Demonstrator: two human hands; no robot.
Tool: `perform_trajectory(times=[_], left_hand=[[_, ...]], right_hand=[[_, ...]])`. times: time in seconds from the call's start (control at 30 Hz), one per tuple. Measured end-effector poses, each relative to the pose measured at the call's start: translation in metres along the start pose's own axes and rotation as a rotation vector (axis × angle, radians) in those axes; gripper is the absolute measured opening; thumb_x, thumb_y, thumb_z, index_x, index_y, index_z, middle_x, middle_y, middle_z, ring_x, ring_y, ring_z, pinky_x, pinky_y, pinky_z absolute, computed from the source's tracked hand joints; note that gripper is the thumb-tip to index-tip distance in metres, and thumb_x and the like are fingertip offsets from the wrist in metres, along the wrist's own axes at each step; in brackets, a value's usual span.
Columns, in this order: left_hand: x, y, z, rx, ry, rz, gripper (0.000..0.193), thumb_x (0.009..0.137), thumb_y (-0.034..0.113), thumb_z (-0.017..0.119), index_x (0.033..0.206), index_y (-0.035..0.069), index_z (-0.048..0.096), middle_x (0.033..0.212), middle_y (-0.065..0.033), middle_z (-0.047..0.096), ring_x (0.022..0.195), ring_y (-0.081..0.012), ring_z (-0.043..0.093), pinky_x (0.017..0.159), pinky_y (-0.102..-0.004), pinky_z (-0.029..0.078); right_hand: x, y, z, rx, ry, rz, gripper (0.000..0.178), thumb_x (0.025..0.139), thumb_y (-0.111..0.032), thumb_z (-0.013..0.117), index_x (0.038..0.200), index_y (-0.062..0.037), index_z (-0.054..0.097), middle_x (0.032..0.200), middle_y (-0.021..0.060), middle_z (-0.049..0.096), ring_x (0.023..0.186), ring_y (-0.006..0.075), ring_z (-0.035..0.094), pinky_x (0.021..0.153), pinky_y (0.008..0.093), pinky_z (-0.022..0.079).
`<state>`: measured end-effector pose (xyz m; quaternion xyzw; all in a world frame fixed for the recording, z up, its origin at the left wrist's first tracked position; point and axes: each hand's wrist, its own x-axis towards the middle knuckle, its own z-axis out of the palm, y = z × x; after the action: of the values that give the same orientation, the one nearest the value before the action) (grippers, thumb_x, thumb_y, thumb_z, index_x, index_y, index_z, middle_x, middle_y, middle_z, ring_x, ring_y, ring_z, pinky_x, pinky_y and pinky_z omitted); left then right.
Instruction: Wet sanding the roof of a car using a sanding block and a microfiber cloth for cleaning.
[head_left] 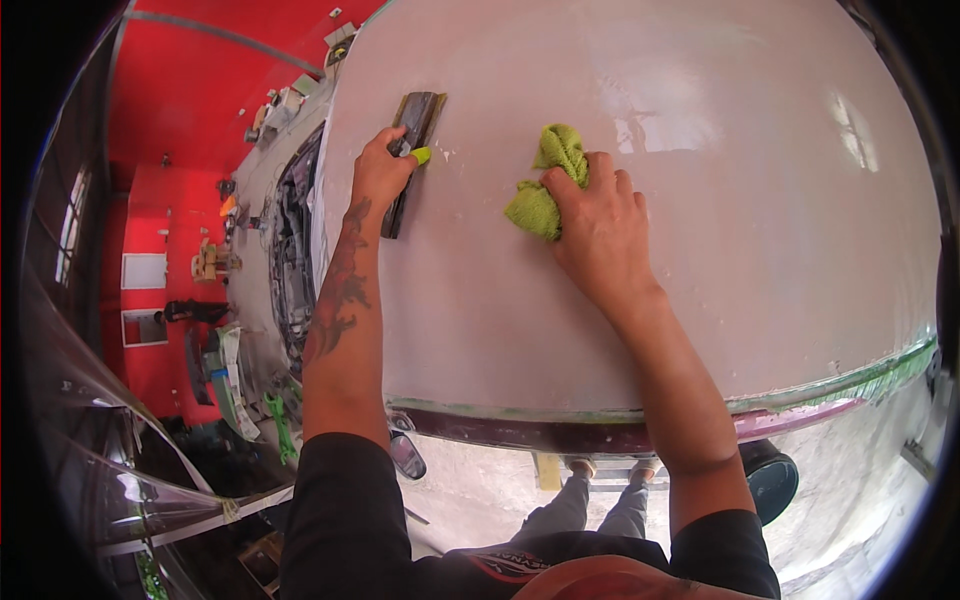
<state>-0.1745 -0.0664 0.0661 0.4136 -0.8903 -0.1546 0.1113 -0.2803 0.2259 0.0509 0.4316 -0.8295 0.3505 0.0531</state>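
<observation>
My left hand (380, 172) grips a long, narrow, dark sanding block (398, 208) on the left part of a wide pinkish-grey car roof (480, 320). Something bright yellow-green shows at the thumb of that hand; I cannot tell whether it is a thumb covering or part of the block. A crumpled lime-green cloth (537, 208) is bunched under my right hand (608, 235), near the middle of the roof. The fingers curl around the cloth and press it against the panel. Wet, shiny patches and small droplets show on the roof.
A green-edged, maroon side rail (600, 436) runs along the near side, with a side mirror (407, 455) below. A black bucket (770, 482) stands at lower right. My feet are on a low bench (548, 471). An open engine bay (293, 250) lies left, before a red wall (200, 100).
</observation>
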Motion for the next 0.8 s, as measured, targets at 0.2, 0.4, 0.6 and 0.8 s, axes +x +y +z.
perform_trajectory(times=[0.2, 0.4, 0.6, 0.8], left_hand=[[-0.02, 0.004, -0.005, 0.001, 0.092, -0.024, 0.053, 0.075, 0.02, 0.074, 0.126, 0.008, 0.064, 0.098, -0.0208, 0.068, 0.086, -0.0324, 0.066, 0.083, -0.0375, 0.051], [-0.183, -0.003, 0.021, 0.044, 0.073, 0.204, 0.061, 0.077, 0.012, 0.073, 0.136, 0.009, 0.057, 0.126, -0.0235, 0.052, 0.115, -0.038, 0.051, 0.098, -0.0419, 0.044], [-0.151, -0.001, 0.013, 0.147, 0.08, 0.285, 0.061, 0.079, 0.009, 0.068, 0.139, 0.007, 0.053, 0.126, -0.0254, 0.053, 0.111, -0.0409, 0.052, 0.099, -0.046, 0.043], [0.018, -0.01, 0.005, 0.212, 0.12, 0.02, 0.053, 0.084, 0.015, 0.065, 0.136, 0.005, 0.055, 0.108, -0.0246, 0.064, 0.096, -0.0392, 0.062, 0.087, -0.043, 0.048]], right_hand=[[0.003, -0.007, 0.002, 0.004, -0.038, 0.006, 0.032, 0.072, -0.003, 0.071, 0.1, -0.0146, 0.064, 0.101, 0.0111, 0.051, 0.083, 0.0296, 0.056, 0.064, 0.0426, 0.047], [0.002, 0.0, 0.001, -0.01, -0.032, 0.025, 0.03, 0.074, -0.003, 0.069, 0.101, -0.015, 0.064, 0.101, 0.011, 0.052, 0.084, 0.03, 0.056, 0.066, 0.0428, 0.047], [0.001, -0.006, -0.007, -0.02, -0.066, 0.045, 0.029, 0.074, -0.003, 0.068, 0.1, -0.0155, 0.064, 0.101, 0.0107, 0.052, 0.083, 0.0295, 0.056, 0.065, 0.0426, 0.046], [0.0, -0.012, -0.001, -0.018, -0.062, 0.021, 0.03, 0.073, -0.004, 0.069, 0.101, -0.0161, 0.063, 0.103, 0.0103, 0.051, 0.083, 0.0289, 0.055, 0.065, 0.0423, 0.045]])
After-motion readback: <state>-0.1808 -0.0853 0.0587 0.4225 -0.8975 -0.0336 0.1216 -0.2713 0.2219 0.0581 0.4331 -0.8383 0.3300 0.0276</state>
